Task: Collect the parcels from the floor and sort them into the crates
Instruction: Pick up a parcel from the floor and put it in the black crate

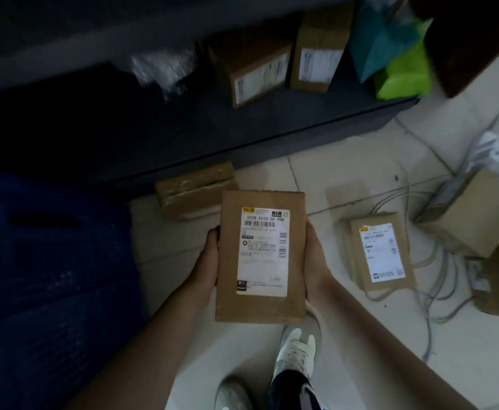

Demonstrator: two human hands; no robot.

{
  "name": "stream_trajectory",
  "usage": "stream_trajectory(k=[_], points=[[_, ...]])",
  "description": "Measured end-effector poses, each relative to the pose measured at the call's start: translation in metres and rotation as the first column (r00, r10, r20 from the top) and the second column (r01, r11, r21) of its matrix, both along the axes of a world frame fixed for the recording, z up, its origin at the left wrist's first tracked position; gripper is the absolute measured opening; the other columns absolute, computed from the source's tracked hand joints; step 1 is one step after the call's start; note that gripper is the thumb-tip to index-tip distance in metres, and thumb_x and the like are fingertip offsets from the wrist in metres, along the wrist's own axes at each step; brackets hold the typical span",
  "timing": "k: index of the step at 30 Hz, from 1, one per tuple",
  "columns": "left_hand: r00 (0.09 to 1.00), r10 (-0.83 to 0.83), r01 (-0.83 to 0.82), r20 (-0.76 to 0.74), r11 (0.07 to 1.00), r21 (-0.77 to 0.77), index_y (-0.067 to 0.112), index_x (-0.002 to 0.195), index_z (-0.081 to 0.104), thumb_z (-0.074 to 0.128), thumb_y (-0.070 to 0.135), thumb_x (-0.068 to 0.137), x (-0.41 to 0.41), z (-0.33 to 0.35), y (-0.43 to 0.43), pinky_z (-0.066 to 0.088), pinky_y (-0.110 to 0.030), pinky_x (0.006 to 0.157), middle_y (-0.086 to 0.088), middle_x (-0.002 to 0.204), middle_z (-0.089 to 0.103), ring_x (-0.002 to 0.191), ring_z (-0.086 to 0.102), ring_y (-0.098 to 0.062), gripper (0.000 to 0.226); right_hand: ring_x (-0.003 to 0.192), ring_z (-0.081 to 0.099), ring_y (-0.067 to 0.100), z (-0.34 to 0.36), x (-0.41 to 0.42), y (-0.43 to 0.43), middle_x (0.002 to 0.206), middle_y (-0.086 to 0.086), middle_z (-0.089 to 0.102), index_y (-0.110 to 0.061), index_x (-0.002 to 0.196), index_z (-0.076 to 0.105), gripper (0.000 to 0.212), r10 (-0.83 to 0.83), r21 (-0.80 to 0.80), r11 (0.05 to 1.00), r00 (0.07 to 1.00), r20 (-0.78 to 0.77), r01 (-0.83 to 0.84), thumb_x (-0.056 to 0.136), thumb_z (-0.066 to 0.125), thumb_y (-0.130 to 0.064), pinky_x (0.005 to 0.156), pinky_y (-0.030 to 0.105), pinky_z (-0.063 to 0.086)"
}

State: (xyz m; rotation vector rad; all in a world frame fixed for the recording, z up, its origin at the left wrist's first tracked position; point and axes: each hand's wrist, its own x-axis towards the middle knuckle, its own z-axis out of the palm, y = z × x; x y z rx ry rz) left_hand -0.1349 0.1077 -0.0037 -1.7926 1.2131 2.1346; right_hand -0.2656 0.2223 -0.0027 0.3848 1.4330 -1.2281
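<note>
I hold a flat brown cardboard parcel [261, 306] with a white shipping label facing up, above the tiled floor. My left hand [208, 261] grips its left edge and my right hand [314, 261] grips its right edge. A dark blue plastic crate [50, 261] stands at my left. More brown parcels lie on the floor: one [193, 192] just beyond the held parcel by the shelf base, a labelled one [379, 251] to the right, and larger boxes [470, 214] at the far right.
A dark low shelf [272, 128] runs across the back with two labelled boxes [251, 69], a clear plastic bag [165, 69] and teal and green bags [396, 60] on it. Grey cables [437, 279] trail over the floor at right. My shoes [294, 350] stand below the parcel.
</note>
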Motion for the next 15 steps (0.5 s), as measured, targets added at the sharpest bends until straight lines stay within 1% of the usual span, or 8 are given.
stream_trajectory(k=[2,3,6,8,10,12,14,15], points=[[0.998,-0.016,0.015,-0.060,1.000,-0.015,0.023,0.102,0.071,0.024,0.062,0.095,-0.008,0.060,-0.004,0.047,-0.050,0.102,-0.008,0.102,0.075,0.102,0.068,-0.031,0.062,0.076,0.075,0.016,0.060,-0.009,-0.005,0.090,0.004,0.078,-0.021,0.096,0.073,0.061,0.006,-0.032,0.999,0.999,-0.048,-0.008,0.103,0.022,-0.055,0.067,0.030,0.056],[0.997,-0.019,0.016,-0.081,0.999,-0.038,0.021,0.102,0.071,0.022,0.060,0.097,-0.010,0.093,-0.007,0.048,-0.048,0.100,-0.008,0.100,0.075,0.100,0.069,-0.029,0.063,0.076,0.075,0.015,0.093,-0.013,-0.009,0.090,0.003,0.077,-0.021,0.096,0.072,0.061,-0.002,-0.053,0.999,0.997,-0.075,-0.002,0.104,0.022,-0.054,0.066,0.030,0.056],[0.988,-0.022,0.003,-0.154,0.992,-0.124,0.021,0.091,0.071,0.020,0.055,0.100,-0.007,0.203,-0.018,0.050,-0.039,0.091,-0.005,0.087,0.077,0.088,0.070,-0.022,0.062,0.063,0.073,0.014,0.204,-0.015,-0.023,0.076,0.002,0.076,-0.018,0.085,0.071,0.060,-0.042,-0.137,0.990,0.996,-0.079,0.031,0.104,0.023,-0.050,0.057,0.027,0.056],[0.984,0.020,-0.049,-0.178,0.986,-0.160,0.015,0.088,0.069,0.023,0.054,0.099,0.002,0.278,-0.026,0.049,-0.038,0.087,-0.010,0.088,0.075,0.085,0.068,-0.025,0.062,0.057,0.072,0.014,0.278,-0.004,-0.030,0.071,0.003,0.075,-0.019,0.077,0.071,0.062,-0.055,-0.181,0.983,0.996,-0.069,0.042,0.103,0.026,-0.051,0.057,0.028,0.054],[0.973,0.080,-0.124,-0.217,0.972,-0.200,0.010,0.095,0.068,0.026,0.054,0.099,0.019,0.350,-0.030,0.051,-0.035,0.079,-0.017,0.096,0.072,0.086,0.066,-0.030,0.061,0.059,0.073,0.015,0.352,0.013,-0.038,0.074,0.003,0.077,-0.019,0.082,0.072,0.061,-0.046,-0.236,0.971,0.994,-0.101,0.021,0.102,0.026,-0.053,0.061,0.030,0.054],[0.964,0.117,-0.167,-0.240,0.965,-0.204,0.011,0.103,0.070,0.029,0.056,0.097,0.036,0.416,-0.032,0.056,-0.031,0.067,-0.017,0.100,0.073,0.086,0.070,-0.031,0.061,0.058,0.073,0.016,0.419,0.026,-0.044,0.072,0.004,0.077,-0.017,0.084,0.072,0.057,-0.047,-0.305,0.952,0.993,-0.105,0.012,0.103,0.030,-0.051,0.058,0.029,0.054],[0.956,0.105,-0.173,-0.272,0.955,-0.239,0.013,0.110,0.069,0.027,0.056,0.097,0.059,0.475,-0.025,0.057,-0.030,0.066,-0.016,0.101,0.074,0.091,0.071,-0.032,0.062,0.055,0.072,0.017,0.477,0.043,-0.044,0.071,0.006,0.075,-0.016,0.081,0.072,0.052,-0.041,-0.341,0.940,0.987,-0.157,-0.015,0.102,0.037,-0.048,0.053,0.027,0.055],[0.950,0.107,-0.188,-0.292,0.946,-0.265,0.013,0.112,0.069,0.026,0.055,0.097,0.071,0.502,-0.020,0.057,-0.031,0.067,-0.016,0.101,0.074,0.093,0.071,-0.032,0.062,0.056,0.072,0.018,0.506,0.054,-0.044,0.072,0.008,0.075,-0.015,0.080,0.072,0.051,-0.034,-0.351,0.936,0.981,-0.193,-0.037,0.102,0.040,-0.048,0.056,0.030,0.055]])
